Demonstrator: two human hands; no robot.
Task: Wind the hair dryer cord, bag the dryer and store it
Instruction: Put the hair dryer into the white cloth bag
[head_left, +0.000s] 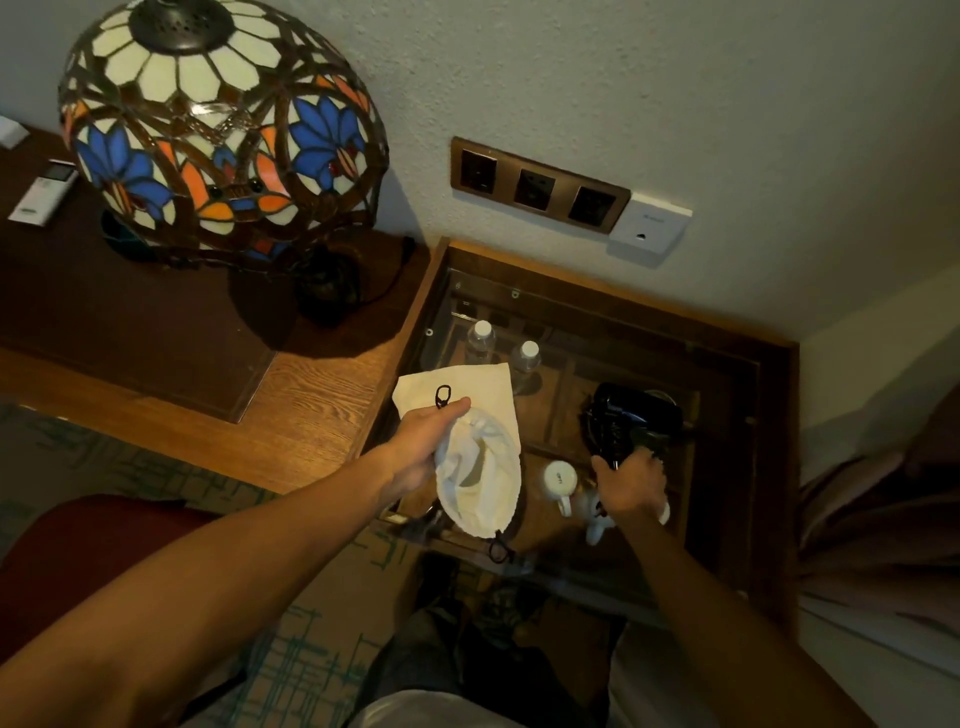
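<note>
A white drawstring bag (480, 452) with black cord loops hangs open-mouthed above the glass-topped cabinet (597, 312). My left hand (426, 441) grips its rim on the left side. To the right lies a black hair dryer (636, 415) with its cord wound around it, on or just above the glass. My right hand (631, 486) grips the dryer's handle from the near side. The two hands are apart, the bag about a hand's width left of the dryer.
Under the glass stand two water bottles (480, 340) and white mugs (560, 480). A stained-glass lamp (223, 130) sits on the wooden desk (311, 405) to the left, with a remote (44, 195). Wall sockets (537, 184) are behind. A red chair (78, 545) is at lower left.
</note>
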